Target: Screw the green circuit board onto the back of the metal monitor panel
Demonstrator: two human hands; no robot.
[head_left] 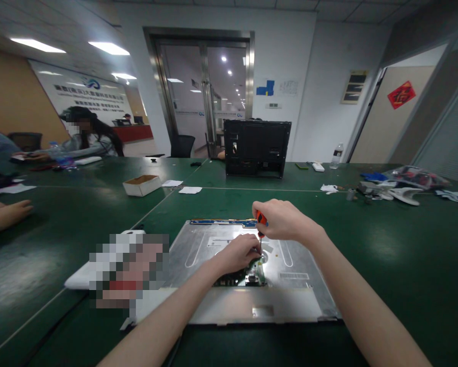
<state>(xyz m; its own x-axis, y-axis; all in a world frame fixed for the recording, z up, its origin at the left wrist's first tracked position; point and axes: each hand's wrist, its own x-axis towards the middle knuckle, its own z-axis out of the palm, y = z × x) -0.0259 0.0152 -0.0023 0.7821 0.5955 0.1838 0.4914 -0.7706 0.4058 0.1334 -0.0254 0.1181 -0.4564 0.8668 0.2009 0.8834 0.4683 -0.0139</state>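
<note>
A small cardboard box (142, 185) sits beyond a black chassis (257, 148).

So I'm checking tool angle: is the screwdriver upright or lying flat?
Upright: the right hand holds the screwdriver tip-down on the panel.

left grip (239, 253) curled low, right grip (280, 220) fisted above

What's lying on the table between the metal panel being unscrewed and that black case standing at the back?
In the head view, only bare green table separates metal panel and black case.
</note>
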